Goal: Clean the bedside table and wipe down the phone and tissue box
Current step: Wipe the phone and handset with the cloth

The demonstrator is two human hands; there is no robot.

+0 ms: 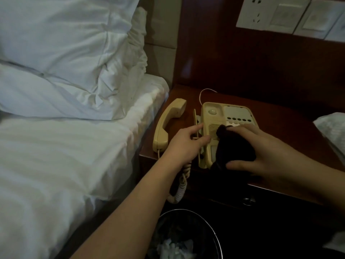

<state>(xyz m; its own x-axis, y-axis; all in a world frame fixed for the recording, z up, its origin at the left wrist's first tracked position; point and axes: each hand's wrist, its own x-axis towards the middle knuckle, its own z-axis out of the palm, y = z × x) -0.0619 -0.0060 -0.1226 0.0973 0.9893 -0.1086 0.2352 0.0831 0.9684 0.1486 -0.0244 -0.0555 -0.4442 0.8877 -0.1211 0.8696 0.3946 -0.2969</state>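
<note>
Wiping the phone [212,128] base: right hand [261,156] holds a dark cloth [234,146] bunched against the base's near end, fingers [240,128] curled over the top of the cloth and thumb under it. Left hand [186,141] steadies the base's left edge, fingers narrow, index laid along the side, thumb pressed near the speaker grille; it seems to pinch the rim rather than grip it.

Phone sits toward the near left corner of the table [280,116]. Handset [168,124] lies off the cradle, left of the phone, close to the table's left edge, beside the bed [56,146]. Coiled cord [182,186] hangs off the near edge below the phone.

Risks, as judged:
- Handset near the edge; a tug on the cord from the left forearm could drag it off the table.
- Base is light plastic; a hard wipe toward the near edge could slide it, since the left hand's hold looks light.
- Cloth dragging over the button row could catch or press keys.
- Thin cable [203,92] behind the phone could pull loose if the base shifts.

Tissue box: not in view.

Count: one phone base, one handset, one cloth, two pillows [65,53] on the bed, one bin [186,236] below the phone, two hands. Wall plates [280,14] above the phone: at least three, the rightmost cut off.
</note>
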